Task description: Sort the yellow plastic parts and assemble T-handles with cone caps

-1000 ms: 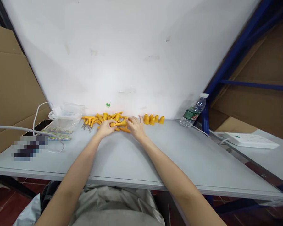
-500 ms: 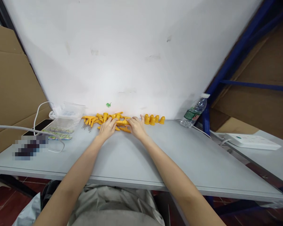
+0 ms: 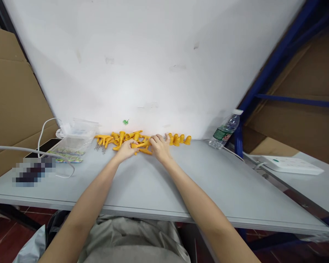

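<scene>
My left hand (image 3: 125, 151) is closed on one end of a yellow plastic part (image 3: 141, 144), thumb and fingers pinching it. My right hand (image 3: 160, 147) grips the other end, its fingers curled over and partly hiding it. The part lies roughly level between both hands, just above the table. Behind and around them is a pile of yellow plastic pieces (image 3: 122, 136), some funnel-shaped, others like handles. Small metal springs (image 3: 100, 148) lie at the pile's left end. Just right of my right hand stand several yellow cup-shaped caps (image 3: 176, 139).
A plastic bottle (image 3: 226, 129) leans against the white board (image 3: 159, 73) at the right. Clear plastic bags (image 3: 75, 140), a white cable (image 3: 41, 150) and a dark phone-like device (image 3: 48, 146) lie left. A white power strip (image 3: 290, 165) rests on the neighbouring surface.
The yellow part has tilted, and its left end now shows in my left hand. My left hand has turned slightly, while my right hand has moved little.
</scene>
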`<state>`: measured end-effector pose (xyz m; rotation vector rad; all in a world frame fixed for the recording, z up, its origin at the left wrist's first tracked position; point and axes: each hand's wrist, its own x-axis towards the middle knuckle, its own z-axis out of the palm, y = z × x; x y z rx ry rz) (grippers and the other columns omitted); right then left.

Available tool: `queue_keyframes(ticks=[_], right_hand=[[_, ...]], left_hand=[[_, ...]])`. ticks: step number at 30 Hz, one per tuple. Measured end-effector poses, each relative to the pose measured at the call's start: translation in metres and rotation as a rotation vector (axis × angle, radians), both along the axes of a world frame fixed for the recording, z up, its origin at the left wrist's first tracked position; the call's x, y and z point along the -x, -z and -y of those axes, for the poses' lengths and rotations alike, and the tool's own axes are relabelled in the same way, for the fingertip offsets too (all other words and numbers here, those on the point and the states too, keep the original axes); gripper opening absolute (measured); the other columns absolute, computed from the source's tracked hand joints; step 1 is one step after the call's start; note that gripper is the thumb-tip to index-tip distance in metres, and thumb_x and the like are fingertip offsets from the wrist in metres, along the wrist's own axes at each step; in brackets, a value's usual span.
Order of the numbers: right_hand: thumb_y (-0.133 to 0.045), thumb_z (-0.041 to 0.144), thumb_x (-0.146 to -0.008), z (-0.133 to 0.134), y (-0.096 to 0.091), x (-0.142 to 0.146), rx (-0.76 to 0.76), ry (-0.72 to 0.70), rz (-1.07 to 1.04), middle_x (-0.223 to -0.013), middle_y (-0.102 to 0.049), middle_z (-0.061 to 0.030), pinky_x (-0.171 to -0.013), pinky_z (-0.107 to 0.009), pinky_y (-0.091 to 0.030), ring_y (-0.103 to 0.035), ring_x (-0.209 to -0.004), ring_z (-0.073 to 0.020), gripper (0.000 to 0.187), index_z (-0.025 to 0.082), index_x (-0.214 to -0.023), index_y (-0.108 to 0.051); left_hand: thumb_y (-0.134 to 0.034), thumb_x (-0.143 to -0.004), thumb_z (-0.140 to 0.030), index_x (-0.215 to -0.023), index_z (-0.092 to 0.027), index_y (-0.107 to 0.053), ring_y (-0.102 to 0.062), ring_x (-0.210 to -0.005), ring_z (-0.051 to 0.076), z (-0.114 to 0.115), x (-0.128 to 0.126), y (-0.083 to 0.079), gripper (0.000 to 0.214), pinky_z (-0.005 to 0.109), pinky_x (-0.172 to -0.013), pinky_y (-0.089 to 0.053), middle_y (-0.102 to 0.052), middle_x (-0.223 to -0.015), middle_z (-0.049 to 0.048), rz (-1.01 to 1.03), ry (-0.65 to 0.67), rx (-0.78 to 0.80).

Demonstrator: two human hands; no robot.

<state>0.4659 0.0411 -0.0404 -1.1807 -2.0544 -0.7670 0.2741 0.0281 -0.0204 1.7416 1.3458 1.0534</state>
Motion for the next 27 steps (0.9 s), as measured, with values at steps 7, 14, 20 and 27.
queue_keyframes(ticks=[7, 14, 20, 27], right_hand=[[-0.042, 0.011, -0.091, -0.001, -0.001, -0.001, 0.072, -0.087, 0.004, -0.101, -0.07, -0.0091, -0.11, -0.054, -0.017, -0.058, -0.103, -0.0232, 0.023, 0.019, -0.102, -0.06], [-0.05, 0.013, -0.09, 0.0, -0.002, 0.0, 0.17, -0.103, 0.033, -0.111, -0.07, -0.0114, -0.108, -0.054, -0.022, -0.06, -0.106, -0.0251, 0.035, 0.02, -0.123, -0.056], [-0.047, 0.01, -0.089, 0.0, -0.002, 0.001, 0.166, -0.106, -0.018, -0.102, -0.072, -0.0109, -0.106, -0.054, -0.023, -0.061, -0.099, -0.0245, 0.029, 0.019, -0.112, -0.062], [-0.05, 0.008, -0.087, 0.003, -0.005, 0.0, 0.112, -0.024, -0.025, -0.104, -0.073, -0.0059, -0.108, -0.059, -0.011, -0.056, -0.108, -0.0258, 0.031, 0.025, -0.109, -0.062]], left_hand=[[-0.059, -0.078, -0.017, -0.098, -0.018, -0.067, -0.062, -0.073, 0.018, 0.001, 0.006, 0.003, 0.022, 0.029, -0.068, -0.05, -0.067, -0.083, 0.004, -0.255, -0.099, -0.314], [-0.043, -0.092, -0.024, -0.117, -0.022, -0.063, -0.06, -0.09, 0.021, 0.003, 0.013, 0.011, 0.032, 0.029, -0.076, -0.048, -0.062, -0.101, 0.0092, -0.607, -0.118, -0.614], [-0.046, -0.091, -0.022, -0.114, -0.022, -0.064, -0.06, -0.088, 0.021, 0.003, 0.012, 0.01, 0.029, 0.03, -0.076, -0.049, -0.061, -0.102, 0.0087, -0.581, -0.094, -0.601], [-0.054, -0.081, -0.014, -0.103, -0.022, -0.067, -0.063, -0.096, 0.02, -0.002, 0.005, 0.011, 0.026, 0.034, -0.089, -0.049, -0.069, -0.102, 0.0045, -0.312, -0.08, -0.541]])
